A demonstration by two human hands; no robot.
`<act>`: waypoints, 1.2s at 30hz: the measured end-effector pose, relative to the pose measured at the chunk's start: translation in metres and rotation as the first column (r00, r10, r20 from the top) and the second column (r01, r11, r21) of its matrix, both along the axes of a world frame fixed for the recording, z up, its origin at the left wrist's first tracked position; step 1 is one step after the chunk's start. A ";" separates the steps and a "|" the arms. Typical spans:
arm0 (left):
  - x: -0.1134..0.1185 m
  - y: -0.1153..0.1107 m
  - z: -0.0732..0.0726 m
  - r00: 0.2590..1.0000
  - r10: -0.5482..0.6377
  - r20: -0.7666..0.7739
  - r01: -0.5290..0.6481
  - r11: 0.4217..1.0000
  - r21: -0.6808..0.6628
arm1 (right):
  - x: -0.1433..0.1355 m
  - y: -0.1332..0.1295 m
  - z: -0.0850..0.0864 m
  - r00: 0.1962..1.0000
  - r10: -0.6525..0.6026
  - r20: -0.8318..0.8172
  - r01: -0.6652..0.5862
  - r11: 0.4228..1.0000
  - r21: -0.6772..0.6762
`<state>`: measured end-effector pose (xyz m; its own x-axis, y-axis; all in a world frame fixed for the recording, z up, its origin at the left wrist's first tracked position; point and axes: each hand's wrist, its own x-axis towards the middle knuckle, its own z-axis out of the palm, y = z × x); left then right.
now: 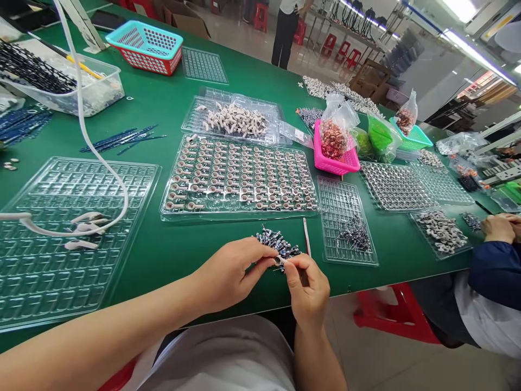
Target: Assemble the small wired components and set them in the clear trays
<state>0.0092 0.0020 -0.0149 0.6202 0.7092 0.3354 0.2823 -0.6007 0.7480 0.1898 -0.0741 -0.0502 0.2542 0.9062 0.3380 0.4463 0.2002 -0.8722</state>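
Note:
Over the near edge of the green table, my right hand [310,288] pinches the stem of a small white earbud shell [280,261]. At the shell's round end, the thumb and forefinger of my left hand [238,269] are closed on it; any smaller part between those fingertips is hidden. Just behind my fingertips lies a pile of small dark electronic parts with wires [273,240]. Beyond it, a clear plastic tray [240,212] holds rows of open earbud shells. A heap of white shells [238,119] rests on stacked trays farther back.
To the left lies a clear tray [49,260] with several white pieces, under a white cable [122,190]. A tweezers-like strip [306,237] and a tray of wired parts [325,217] are right of the pile. A pink basket [336,163] stands behind. A co-worker's hands [500,227] work at far right.

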 end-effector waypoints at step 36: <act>-0.001 0.024 0.018 0.878 0.335 0.342 0.330 0.092 -0.939 | 0.055 0.008 0.011 0.607 -0.035 0.794 0.305 0.933 -0.192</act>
